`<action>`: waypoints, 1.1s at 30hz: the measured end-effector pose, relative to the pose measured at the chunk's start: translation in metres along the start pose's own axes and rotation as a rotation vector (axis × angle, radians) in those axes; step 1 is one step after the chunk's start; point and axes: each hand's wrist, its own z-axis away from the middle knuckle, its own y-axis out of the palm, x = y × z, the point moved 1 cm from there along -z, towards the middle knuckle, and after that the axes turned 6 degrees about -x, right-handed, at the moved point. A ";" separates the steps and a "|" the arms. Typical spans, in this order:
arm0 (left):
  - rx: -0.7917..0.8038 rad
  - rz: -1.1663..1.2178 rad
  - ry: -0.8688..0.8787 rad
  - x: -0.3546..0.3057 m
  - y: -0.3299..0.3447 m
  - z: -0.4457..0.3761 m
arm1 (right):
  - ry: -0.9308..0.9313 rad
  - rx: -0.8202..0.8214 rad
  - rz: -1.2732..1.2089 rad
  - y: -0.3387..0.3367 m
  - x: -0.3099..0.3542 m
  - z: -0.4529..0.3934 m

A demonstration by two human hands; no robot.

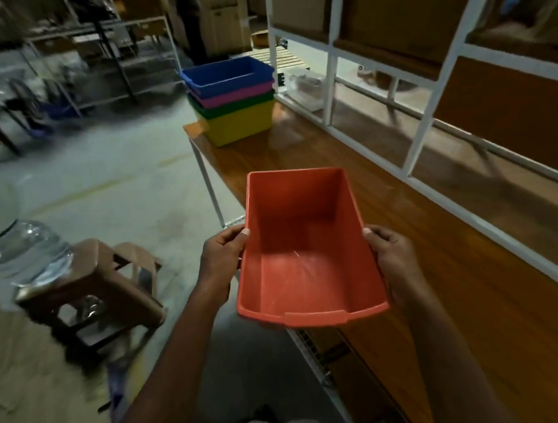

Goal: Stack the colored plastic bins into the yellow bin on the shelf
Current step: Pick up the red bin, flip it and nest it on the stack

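Note:
An empty red bin (305, 242) is held in the air in front of me, over the near edge of the wooden shelf (469, 282). My left hand (223, 256) grips its left rim and my right hand (391, 257) grips its right rim. At the far end of the shelf stands the yellow bin (240, 124). Nested in it are a green bin (233, 105), a pink bin (236, 95) and a blue bin (228, 73) on top.
A white metal shelf frame (427, 113) with cardboard boxes runs along the right. On the floor at the left stand a brown plastic stool (91, 286) and a clear water jug (24, 247). Metal racks (107, 42) fill the background.

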 end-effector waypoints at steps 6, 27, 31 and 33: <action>0.005 0.013 0.016 -0.017 -0.042 -0.089 | -0.025 0.013 -0.017 0.086 0.019 -0.034; 0.034 0.109 0.149 -0.147 -0.071 -0.384 | -0.167 0.058 -0.105 0.296 0.173 -0.254; 0.027 0.145 0.165 -0.171 -0.067 -0.434 | -0.199 0.028 -0.092 0.329 0.200 -0.293; 0.038 0.163 0.174 -0.181 -0.066 -0.460 | -0.210 0.009 -0.079 0.343 0.215 -0.307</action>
